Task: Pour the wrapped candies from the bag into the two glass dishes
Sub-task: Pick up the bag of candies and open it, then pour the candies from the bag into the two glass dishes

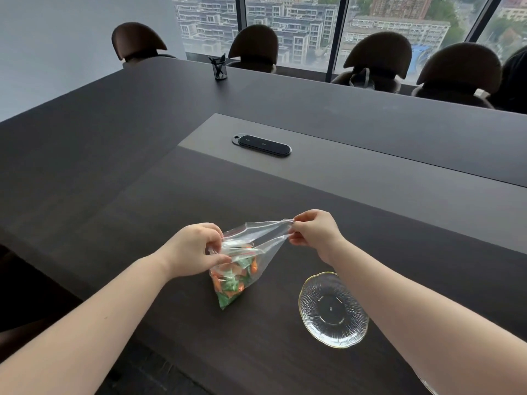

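A clear zip bag [256, 240] holds several green and orange wrapped candies [232, 282] and hangs just above the dark table, its lower corner near the surface. My left hand [194, 249] pinches the left side of the bag's mouth. My right hand [313, 228] pinches the right end of the mouth and stretches it taut. An empty ribbed glass dish with a gold rim [332, 310] lies to the right of the bag, partly behind my right forearm. A sliver of a second glass dish [427, 384] shows under that forearm at the bottom edge.
A black oval control panel [261, 145] sits in the table's grey centre strip [370, 172]. A black pen holder [220, 68] stands near the far edge. Several brown chairs [253, 45] line the far side before the windows. The table's left edge [57, 246] runs close to my left arm.
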### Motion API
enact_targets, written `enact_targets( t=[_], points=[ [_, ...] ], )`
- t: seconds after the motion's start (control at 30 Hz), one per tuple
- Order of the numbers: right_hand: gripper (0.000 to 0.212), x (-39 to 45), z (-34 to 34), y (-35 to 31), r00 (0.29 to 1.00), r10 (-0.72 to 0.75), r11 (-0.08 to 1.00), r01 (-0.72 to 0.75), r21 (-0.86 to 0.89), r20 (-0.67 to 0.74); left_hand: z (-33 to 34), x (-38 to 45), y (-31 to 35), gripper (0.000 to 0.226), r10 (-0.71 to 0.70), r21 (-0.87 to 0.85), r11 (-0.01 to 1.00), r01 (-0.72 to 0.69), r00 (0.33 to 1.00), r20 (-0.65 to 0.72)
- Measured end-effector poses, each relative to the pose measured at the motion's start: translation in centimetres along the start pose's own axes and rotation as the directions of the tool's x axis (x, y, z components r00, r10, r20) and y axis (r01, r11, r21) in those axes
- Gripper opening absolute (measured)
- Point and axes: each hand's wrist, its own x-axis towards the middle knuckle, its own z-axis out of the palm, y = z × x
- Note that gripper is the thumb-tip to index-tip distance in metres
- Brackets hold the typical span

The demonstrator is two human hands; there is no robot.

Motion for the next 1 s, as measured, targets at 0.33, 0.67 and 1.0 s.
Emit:
enact_targets(
  t=[0.33, 0.67, 1.0],
  points=[
    [0.029, 0.3, -1.7, 1.6, 0.982, 0.112, 0.903, -0.165, 0.396, 0.153, -2.7, 1.9, 4.3, 0.011, 0.128, -0.017, 0.988, -0.151, 0.885, -0.449],
    [0.055, 0.6, -3.5, 8.0, 0.906, 0.379, 0.815, -0.423, 0.397, 0.189, -4.8, 2.5, 11.4, 0.008, 0.011, -0.403, 0.868, -0.289, 0.823, -0.568],
    [0.044, -2.8, -7.6, 7.9, 0.799, 0.096, 0.540, -0.543, 0.643, 0.594, -3.2, 3.7, 15.6, 0.010, 0.104, -0.604, 0.699, -0.381, 0.891, -0.442]
  ],
)
